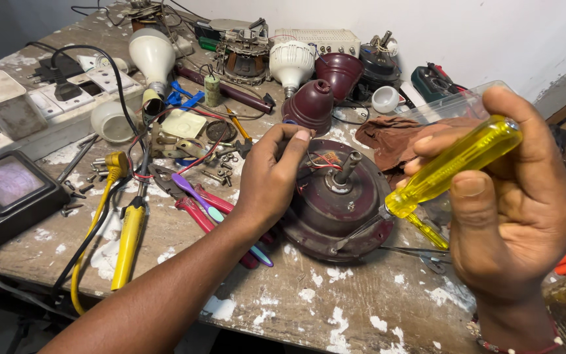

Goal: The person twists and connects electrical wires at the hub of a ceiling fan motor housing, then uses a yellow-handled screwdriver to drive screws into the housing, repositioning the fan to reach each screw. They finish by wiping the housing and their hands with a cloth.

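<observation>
right hand [512,216] fingers wrapped round yellow translucent plastic screwdriver handle [453,167], blade tip on motor | left hand [270,177] fingertips pinching wires at round maroon metal fan motor [335,203], mid-bench | motor likely heavy, rigid; grip rim, not thin fragile wires

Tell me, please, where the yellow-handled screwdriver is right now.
In the head view, the yellow-handled screwdriver is on the right, gripped in the right hand, its tip on the maroon fan motor.
</observation>
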